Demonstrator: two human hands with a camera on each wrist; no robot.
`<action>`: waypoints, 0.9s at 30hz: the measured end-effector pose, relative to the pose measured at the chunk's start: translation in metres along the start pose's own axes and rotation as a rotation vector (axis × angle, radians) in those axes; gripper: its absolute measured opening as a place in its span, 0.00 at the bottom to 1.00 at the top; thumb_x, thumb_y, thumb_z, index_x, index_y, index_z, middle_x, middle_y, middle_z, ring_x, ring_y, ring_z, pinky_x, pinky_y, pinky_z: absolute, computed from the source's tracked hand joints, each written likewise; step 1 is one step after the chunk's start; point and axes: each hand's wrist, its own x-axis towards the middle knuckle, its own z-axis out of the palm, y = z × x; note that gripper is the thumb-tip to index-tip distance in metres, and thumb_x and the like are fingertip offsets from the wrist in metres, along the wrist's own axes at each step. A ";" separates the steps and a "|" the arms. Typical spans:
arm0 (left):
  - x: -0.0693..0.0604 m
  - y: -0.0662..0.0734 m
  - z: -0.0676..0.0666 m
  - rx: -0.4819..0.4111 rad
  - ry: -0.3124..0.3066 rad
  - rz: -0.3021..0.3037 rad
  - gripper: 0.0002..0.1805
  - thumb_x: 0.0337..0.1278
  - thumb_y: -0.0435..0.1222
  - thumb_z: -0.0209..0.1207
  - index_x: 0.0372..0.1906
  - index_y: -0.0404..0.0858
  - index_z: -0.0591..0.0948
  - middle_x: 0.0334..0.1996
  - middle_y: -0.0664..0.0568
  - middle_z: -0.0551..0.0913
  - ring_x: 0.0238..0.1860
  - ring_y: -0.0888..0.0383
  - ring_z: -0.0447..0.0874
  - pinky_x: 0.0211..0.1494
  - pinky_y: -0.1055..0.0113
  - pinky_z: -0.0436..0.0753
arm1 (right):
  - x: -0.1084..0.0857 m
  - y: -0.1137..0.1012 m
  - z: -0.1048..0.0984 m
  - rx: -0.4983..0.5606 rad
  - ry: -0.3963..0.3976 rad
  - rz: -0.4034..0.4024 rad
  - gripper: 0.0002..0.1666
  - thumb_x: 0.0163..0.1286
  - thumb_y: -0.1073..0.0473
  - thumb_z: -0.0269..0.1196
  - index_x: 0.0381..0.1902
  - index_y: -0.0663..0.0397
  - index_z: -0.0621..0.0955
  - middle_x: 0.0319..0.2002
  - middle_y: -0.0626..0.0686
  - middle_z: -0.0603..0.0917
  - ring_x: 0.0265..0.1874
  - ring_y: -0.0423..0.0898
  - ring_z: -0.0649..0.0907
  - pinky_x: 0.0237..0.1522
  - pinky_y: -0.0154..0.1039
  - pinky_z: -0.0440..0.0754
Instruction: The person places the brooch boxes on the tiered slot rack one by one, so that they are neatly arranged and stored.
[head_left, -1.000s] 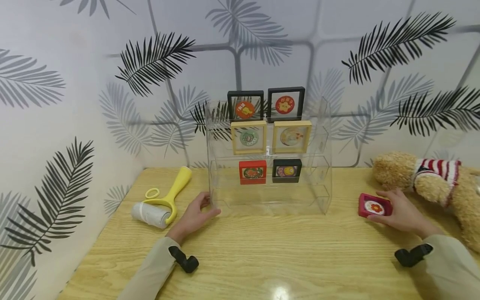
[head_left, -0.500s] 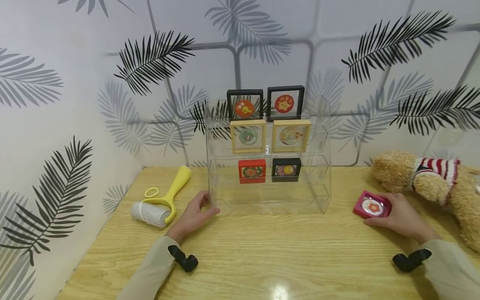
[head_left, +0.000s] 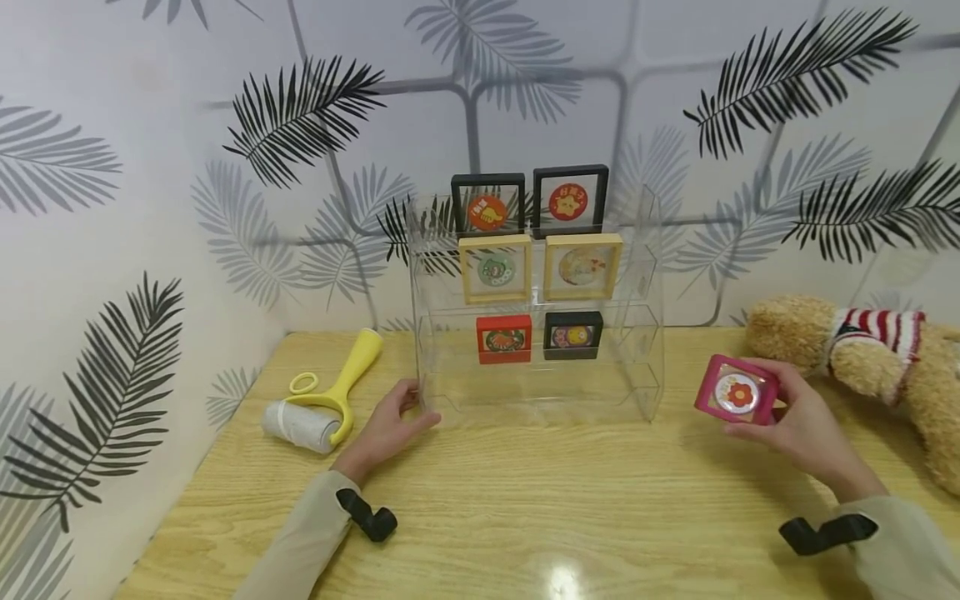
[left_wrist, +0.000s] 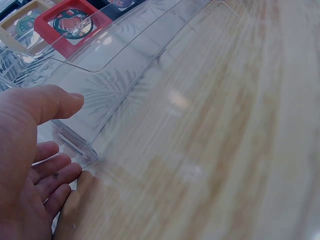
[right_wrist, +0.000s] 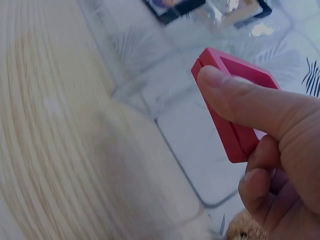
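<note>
My right hand (head_left: 813,437) grips a small pink picture frame (head_left: 737,392) by its right side, raised off the table and tilted toward the head camera. A red flower on a white disc shows inside it. In the right wrist view my thumb presses along the frame's edge (right_wrist: 225,120). My left hand (head_left: 386,435) rests at the lower left side of a clear acrylic display stand (head_left: 540,412), thumb extended and fingers loosely bent beside its corner. On the stand's tiers are two black frames (head_left: 487,177), two light wood frames (head_left: 495,242), a red frame (head_left: 504,357) and a small black frame (head_left: 573,318).
A yellow-handled lint roller (head_left: 352,367) lies left of my left hand, with a yellow ring (head_left: 303,376) near it. At the right lies a teddy bear (head_left: 787,333) in a striped top. Behind the wooden table (head_left: 562,500) stands a leaf-patterned wall (head_left: 540,100).
My right hand has lifted the pink frame off the table, moved it slightly left and tilted its face toward the head camera. The left hand has stayed by the stand.
</note>
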 end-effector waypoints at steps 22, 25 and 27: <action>-0.006 -0.002 -0.001 0.024 0.002 -0.042 0.30 0.59 0.35 0.63 0.63 0.30 0.66 0.61 0.34 0.72 0.65 0.40 0.69 0.70 0.49 0.66 | 0.035 -0.091 0.120 0.276 -0.183 -0.124 0.20 0.72 0.66 0.55 0.60 0.62 0.68 0.37 0.64 0.81 0.20 0.42 0.81 0.20 0.36 0.82; -0.004 -0.001 -0.001 0.027 0.002 -0.028 0.30 0.59 0.35 0.63 0.63 0.29 0.66 0.62 0.33 0.72 0.65 0.39 0.69 0.70 0.49 0.66 | 0.044 -0.103 0.136 0.288 -0.182 -0.178 0.19 0.71 0.68 0.56 0.58 0.63 0.68 0.37 0.64 0.82 0.23 0.49 0.83 0.22 0.38 0.83; -0.002 0.000 0.000 0.019 -0.010 -0.013 0.31 0.60 0.36 0.63 0.64 0.28 0.65 0.62 0.32 0.71 0.65 0.38 0.68 0.70 0.48 0.66 | 0.050 -0.109 0.143 0.256 -0.171 -0.213 0.18 0.69 0.68 0.58 0.56 0.61 0.70 0.37 0.62 0.83 0.23 0.52 0.84 0.22 0.37 0.83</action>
